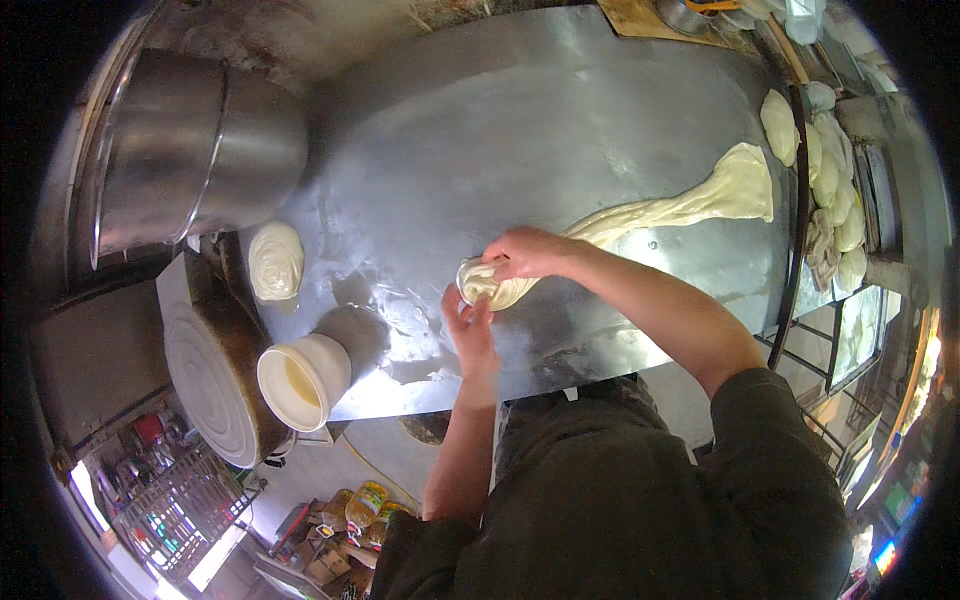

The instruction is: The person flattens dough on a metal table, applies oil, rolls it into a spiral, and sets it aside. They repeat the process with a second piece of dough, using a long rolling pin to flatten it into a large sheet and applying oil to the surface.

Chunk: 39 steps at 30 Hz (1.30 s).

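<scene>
A long, oiled strip of dough (667, 208) runs across the shiny metal table (480, 150). Its right end is broad and flat; towards the middle it narrows into a gathered rope. At the left end the dough is wound into a small coil (480, 283). My right hand (525, 253) grips the coil and the strip from above. From below, my left hand (471, 330) holds the coil's near side between thumb and fingers. Further left lies a finished-looking round dough coil (276, 262), apart from both hands.
A white tub (304, 382) with yellowish liquid stands at the table's front left corner, beside a round griddle-like plate (206, 382). A large metal drum (195, 146) rises behind. Several pale dough pieces (832, 180) lie at the right edge. Bottles of yellow liquid (366, 504) sit below.
</scene>
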### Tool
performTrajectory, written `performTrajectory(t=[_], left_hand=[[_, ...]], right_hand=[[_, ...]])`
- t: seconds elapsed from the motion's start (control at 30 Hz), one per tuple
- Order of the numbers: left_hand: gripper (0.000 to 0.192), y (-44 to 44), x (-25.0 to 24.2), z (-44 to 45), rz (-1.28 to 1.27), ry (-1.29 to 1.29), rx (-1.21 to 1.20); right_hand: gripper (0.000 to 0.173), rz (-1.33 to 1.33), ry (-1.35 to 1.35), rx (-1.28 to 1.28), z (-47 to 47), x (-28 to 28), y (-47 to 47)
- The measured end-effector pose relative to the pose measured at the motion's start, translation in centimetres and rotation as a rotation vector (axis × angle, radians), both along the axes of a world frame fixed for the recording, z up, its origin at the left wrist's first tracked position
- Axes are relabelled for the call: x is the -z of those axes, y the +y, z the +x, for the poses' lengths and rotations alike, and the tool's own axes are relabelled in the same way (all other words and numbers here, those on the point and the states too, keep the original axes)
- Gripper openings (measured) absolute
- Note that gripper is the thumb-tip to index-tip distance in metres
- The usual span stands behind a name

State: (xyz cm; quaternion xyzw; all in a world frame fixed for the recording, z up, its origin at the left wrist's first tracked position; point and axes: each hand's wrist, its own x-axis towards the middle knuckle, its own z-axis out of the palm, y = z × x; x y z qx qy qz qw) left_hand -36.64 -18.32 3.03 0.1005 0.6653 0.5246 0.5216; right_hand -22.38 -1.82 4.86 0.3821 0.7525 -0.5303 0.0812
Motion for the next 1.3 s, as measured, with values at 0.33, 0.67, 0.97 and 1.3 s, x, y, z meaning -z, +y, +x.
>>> performTrajectory(t=[0.33, 0.67, 0.97, 1.3], left_hand=[[0.054, 5.1, 1.2, 2.0, 0.130, 0.273, 0.188], [0.054, 10.8, 0.9, 7.8, 0.391, 0.673, 0.713], [0.056, 7.7, 0.9, 12.1, 0.093, 0.083, 0.323], [0.055, 13.0, 1.1, 14.2, 0.166, 0.377, 0.520]], right_hand=[[0.030, 0.212, 0.247, 0.142, 4.1, 4.0, 2.6], [0.040, 0.136, 0.336, 0.326, 9.1, 2.9, 5.7], [0.046, 0.021, 0.211, 0.334, 13.9, 3.3, 2.6], [0.041, 0.076, 0.135, 0.369, 19.2, 4.5, 4.7]])
